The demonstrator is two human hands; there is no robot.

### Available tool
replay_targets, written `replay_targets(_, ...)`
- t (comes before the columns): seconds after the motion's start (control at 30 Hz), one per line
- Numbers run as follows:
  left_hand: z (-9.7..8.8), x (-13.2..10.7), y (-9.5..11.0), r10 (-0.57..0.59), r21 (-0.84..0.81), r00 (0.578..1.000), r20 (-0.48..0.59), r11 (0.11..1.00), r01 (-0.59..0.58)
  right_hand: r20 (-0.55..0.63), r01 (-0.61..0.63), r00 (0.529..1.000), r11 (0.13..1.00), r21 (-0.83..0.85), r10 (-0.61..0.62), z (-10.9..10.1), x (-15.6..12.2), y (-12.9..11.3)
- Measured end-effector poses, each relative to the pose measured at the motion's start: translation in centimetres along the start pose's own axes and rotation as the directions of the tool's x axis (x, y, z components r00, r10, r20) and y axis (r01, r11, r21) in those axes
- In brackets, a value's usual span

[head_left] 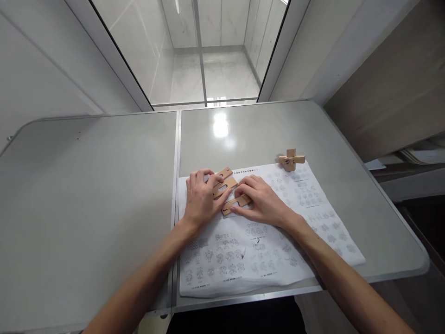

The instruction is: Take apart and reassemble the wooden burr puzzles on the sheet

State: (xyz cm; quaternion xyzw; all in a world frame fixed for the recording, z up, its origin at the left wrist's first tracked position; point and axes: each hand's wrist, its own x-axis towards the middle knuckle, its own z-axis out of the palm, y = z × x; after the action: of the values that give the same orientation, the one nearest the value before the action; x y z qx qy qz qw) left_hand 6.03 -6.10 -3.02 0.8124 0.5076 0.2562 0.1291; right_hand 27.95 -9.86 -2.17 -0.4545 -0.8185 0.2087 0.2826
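Note:
Three flat wooden puzzle pieces lie close together on a printed sheet. My left hand bends over the left ends of the upper two. Its index finger and thumb close around the slotted wooden piece in the middle; the upper notched piece lies behind that finger. My right hand has its thumb and fingers closed on the right end of the lower notched piece, which bears a dark mark. The gripped ends are partly hidden by my fingers.
The creased paper sheet, printed with puzzle diagrams, covers part of the grey folding table. At its far right corner stands an assembled wooden cross puzzle. A metal-edged seam divides the table; a glass door is beyond.

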Motion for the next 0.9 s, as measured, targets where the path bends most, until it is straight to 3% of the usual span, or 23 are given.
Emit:
replay_targets(0.3,-0.2,0.0,0.1,0.074,-0.066,0.997,-0.009,0.995,-0.074,0.045,0.022,0.999,0.999,0.028,-0.024,0.3,-0.1,0.1)
replay_targets(0.53,-0.2,0.1,0.1,0.067,-0.114,0.998,0.000,0.991,-0.067,0.056,0.045,0.997,0.998,0.044,-0.048,0.3,-0.1,0.1)
replay_targets(0.7,-0.6,0.2,0.4,0.073,-0.149,0.993,-0.096,0.985,-0.087,0.042,0.057,0.997,0.996,0.074,-0.060,0.3,0.1,0.0)
replay_targets(0.8,-0.8,0.1,0.8,-0.049,-0.338,0.982,-0.184,0.941,-0.016,0.024,-0.027,0.999,0.983,0.181,0.023,0.0,0.1,-0.3)
replay_targets(0.9,-1.0,-0.1,1.3,-0.189,-0.624,0.978,-0.087,0.776,0.094,0.063,-0.186,0.983,0.902,0.389,0.175,-0.3,-0.1,-0.7)
